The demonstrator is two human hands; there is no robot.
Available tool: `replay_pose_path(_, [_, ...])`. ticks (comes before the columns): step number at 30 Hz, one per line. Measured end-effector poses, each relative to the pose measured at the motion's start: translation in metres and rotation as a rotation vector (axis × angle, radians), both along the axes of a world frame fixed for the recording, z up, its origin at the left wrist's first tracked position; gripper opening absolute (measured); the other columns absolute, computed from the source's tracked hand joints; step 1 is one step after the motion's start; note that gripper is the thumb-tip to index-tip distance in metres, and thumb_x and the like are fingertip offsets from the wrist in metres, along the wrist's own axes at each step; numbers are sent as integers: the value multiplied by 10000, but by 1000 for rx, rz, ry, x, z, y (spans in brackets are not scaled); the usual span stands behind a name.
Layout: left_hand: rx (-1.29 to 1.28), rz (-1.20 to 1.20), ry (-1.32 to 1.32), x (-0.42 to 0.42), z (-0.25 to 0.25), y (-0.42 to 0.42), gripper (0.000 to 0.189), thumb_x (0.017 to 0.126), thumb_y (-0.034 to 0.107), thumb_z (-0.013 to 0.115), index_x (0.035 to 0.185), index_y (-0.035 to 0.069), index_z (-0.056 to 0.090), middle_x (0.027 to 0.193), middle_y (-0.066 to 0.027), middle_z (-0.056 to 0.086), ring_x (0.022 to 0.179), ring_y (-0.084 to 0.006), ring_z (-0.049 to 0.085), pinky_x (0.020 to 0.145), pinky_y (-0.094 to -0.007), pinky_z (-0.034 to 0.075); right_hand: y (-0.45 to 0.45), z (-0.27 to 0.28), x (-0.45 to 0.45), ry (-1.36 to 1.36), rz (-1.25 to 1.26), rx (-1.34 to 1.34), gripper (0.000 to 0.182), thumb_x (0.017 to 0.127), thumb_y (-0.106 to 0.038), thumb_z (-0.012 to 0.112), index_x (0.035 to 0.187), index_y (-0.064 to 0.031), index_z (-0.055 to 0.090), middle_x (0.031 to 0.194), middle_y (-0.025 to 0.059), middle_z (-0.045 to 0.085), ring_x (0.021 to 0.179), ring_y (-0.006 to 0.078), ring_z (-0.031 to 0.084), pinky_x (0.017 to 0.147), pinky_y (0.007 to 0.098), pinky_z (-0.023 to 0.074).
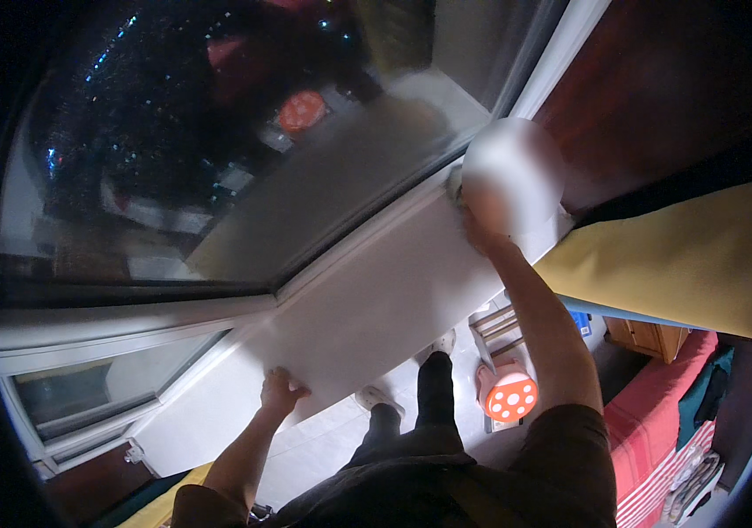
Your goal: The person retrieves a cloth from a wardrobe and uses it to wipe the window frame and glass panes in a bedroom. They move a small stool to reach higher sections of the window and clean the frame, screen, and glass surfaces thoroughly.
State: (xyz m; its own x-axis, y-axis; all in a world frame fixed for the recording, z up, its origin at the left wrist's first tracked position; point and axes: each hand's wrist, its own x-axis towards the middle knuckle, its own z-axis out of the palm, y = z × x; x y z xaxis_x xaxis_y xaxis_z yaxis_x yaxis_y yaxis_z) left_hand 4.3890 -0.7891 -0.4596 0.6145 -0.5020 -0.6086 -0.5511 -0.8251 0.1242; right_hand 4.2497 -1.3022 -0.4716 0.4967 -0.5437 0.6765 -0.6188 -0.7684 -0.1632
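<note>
My left hand (pixel 283 395) rests on the front edge of a white windowsill (pixel 376 284), its thumb apart from the fingers and nothing seen in it. At the sill's far right end, my right hand (pixel 488 221) reaches to the corner by the window frame (pixel 527 72). A blurred round patch covers most of that hand. A small greyish thing (pixel 455 185) shows at its left side, too little to name or to tell if it is gripped. Beyond the sill stands a dark window pane (pixel 217 165) with reflections.
A yellow curtain (pixel 673 257) hangs at the right. Below the sill are a red stool with white dots (pixel 512 400) and a slatted wooden piece (pixel 498 330). A bed with a red cover (pixel 653 402) lies lower right. A smaller window (pixel 112 383) is at left.
</note>
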Motion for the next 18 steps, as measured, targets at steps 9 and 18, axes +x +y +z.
replay_pose_path(9, [48,33,17,-1,12,-7,567,596,304,794,993,12,513,1021,-162,521,976,-312,498,807,-403,432,70,41,35,255,-128,699,423,893,-277,438,1204,11,447,1243,189,423,1137,310,419,950,453,328])
replay_pose_path(18, [-95,-57,-29,8,3,-10,528,570,316,771,937,32,518,984,-160,519,994,-340,480,831,-420,414,353,14,93,628,454,555,596,866,-423,429,1287,-3,394,1411,174,222,1318,366,130,1031,536,118])
